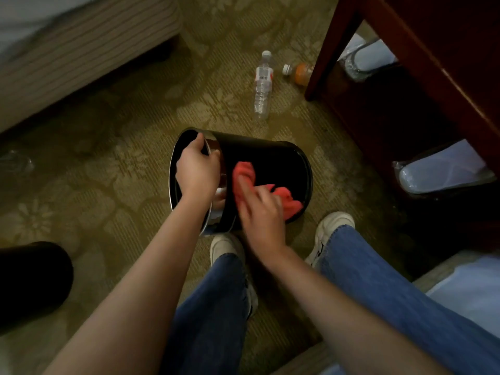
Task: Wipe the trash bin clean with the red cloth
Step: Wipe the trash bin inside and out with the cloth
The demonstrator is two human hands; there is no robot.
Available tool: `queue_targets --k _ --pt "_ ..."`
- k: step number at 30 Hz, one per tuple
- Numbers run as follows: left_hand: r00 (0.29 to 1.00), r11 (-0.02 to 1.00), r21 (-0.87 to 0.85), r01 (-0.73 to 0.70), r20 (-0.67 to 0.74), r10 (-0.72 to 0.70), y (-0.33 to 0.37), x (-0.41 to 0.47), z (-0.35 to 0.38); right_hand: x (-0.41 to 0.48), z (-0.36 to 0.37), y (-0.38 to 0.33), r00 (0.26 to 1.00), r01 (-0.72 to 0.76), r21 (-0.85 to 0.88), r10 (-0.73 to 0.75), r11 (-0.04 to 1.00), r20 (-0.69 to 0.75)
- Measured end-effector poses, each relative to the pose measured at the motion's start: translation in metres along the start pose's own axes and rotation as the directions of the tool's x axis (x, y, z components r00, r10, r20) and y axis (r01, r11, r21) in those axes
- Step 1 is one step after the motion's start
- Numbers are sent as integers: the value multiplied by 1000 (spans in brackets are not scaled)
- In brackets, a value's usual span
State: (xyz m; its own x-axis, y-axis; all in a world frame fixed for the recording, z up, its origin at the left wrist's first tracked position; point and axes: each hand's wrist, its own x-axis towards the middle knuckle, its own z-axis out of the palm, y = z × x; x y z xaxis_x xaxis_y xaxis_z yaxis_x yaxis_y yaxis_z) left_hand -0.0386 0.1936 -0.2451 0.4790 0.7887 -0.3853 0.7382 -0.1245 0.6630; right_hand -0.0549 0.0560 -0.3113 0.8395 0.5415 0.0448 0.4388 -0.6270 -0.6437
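A: What's furthest left?
B: A dark rounded object (32, 280) on the carpet (108, 185), well apart from the bin, with a striped upholstered base (81, 50) above it. Open carpet lies between them and the bin.
A: And the left hand?
B: The left hand (196, 173) is curled over the rim of the black trash bin (265, 152), gripping it. The bin is tipped on its side, mouth facing left.
A: The cloth?
B: The red cloth (244, 170) lies on the bin's outer wall, just right of that hand. The right hand (261, 215) presses on it, fingers fairly straight and spread, not wrapped round it.
A: Room to the right?
B: A clear bottle (263, 85) and an orange bottle (300, 73) lie beyond the bin, near a dark wooden leg (332, 44). White shoes (227, 247) sit just beside the bin's near edge
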Motion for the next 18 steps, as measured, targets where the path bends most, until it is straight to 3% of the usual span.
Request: queue_targets --k 3,6,9,18 --pt "1000 1000 -22 2 -8 -2 -1 -2 -7 -1 5 -17 995 96 22 -95 995 -31" --pt "998 996 -81 -47 27 49 6 -11 -12 4 1 -6 997 70 22 -70 997 -13" --pt "984 985 -158 -65 151 89 12 -18 -16 18 -2 -1 999 34 28 -32 999 -43" --pt "915 972 164 -171 392 95 -2 -20 -30 21 2 10 998 45 -18 -46 999 -50"
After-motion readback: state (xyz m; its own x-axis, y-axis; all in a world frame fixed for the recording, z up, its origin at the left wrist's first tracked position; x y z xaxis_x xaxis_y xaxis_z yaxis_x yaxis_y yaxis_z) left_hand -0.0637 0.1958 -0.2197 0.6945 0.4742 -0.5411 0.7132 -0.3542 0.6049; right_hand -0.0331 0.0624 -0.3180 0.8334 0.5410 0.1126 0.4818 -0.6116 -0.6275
